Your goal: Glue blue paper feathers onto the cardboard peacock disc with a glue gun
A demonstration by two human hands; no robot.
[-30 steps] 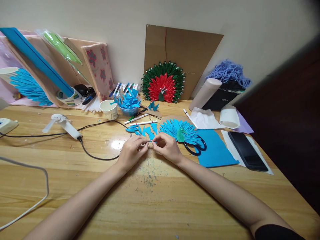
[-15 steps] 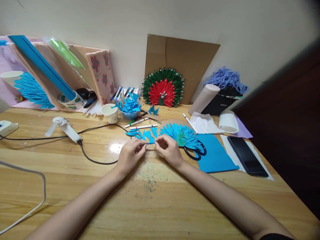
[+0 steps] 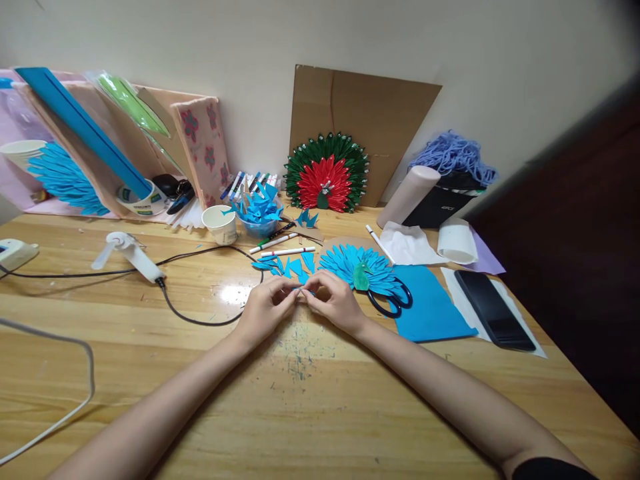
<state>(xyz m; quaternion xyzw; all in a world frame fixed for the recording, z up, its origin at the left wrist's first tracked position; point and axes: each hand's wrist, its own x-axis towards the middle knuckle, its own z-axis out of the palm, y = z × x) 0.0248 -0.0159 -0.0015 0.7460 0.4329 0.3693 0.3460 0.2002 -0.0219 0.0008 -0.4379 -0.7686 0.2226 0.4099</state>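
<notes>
My left hand (image 3: 269,305) and my right hand (image 3: 332,301) meet at the middle of the table, fingertips pinched together. Between them is a small blue piece, perhaps paper or foam, mostly hidden by the fingers. Just beyond lie cut blue pieces (image 3: 296,266) in a loose row. To the right of my right hand rests a blue fan of petals with a green bird shape (image 3: 362,275) on it. Black-handled scissors (image 3: 384,305) lie partly under that fan, on a blue sheet (image 3: 431,307).
A bowl of blue scraps (image 3: 259,227), a paper cup (image 3: 220,225) and marker pens (image 3: 288,252) stand or lie behind. A red and green petal fan (image 3: 326,175) leans on cardboard (image 3: 370,107). A phone (image 3: 494,310) lies right; a small white fan (image 3: 134,257) with a black cable sits left.
My hands have drawn closer together, the right one moving left, so the blue strip between them shows less. The things on the table stay put.
</notes>
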